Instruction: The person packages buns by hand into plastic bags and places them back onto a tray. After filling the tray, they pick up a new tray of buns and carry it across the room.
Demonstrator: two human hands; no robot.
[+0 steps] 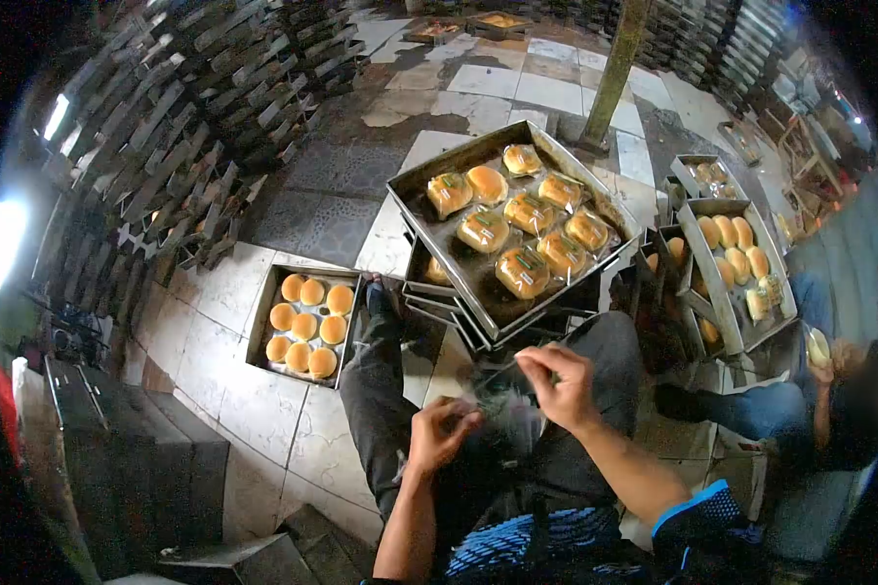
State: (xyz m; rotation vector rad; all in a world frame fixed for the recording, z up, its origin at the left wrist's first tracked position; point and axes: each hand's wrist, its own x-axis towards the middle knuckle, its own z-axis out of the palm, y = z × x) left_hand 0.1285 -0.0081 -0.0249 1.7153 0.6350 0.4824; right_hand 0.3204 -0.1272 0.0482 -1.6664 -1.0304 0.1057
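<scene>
Above my lap, a clear plastic bag point(509, 402) is stretched between my hands, its outline hard to make out against dark trousers. My left hand point(443, 433) pinches one side of it, fingers curled. Higher up, my right hand point(560, 386) grips the other side between thumb and fingers. Just beyond my hands, a metal tray point(427, 255) rests tilted on a stack of trays. It holds several buns in clear wrappers, such as a wrapped bun point(523, 272), and one bun that looks unwrapped point(486, 184).
On the tiled floor to the left lies a tray point(257, 357) of several unwrapped buns. At the right, another person point(819, 390) sits holding a bun beside stacked trays point(693, 216). A post point(618, 73) stands behind, and stacked dark trays point(215, 107) line the left wall.
</scene>
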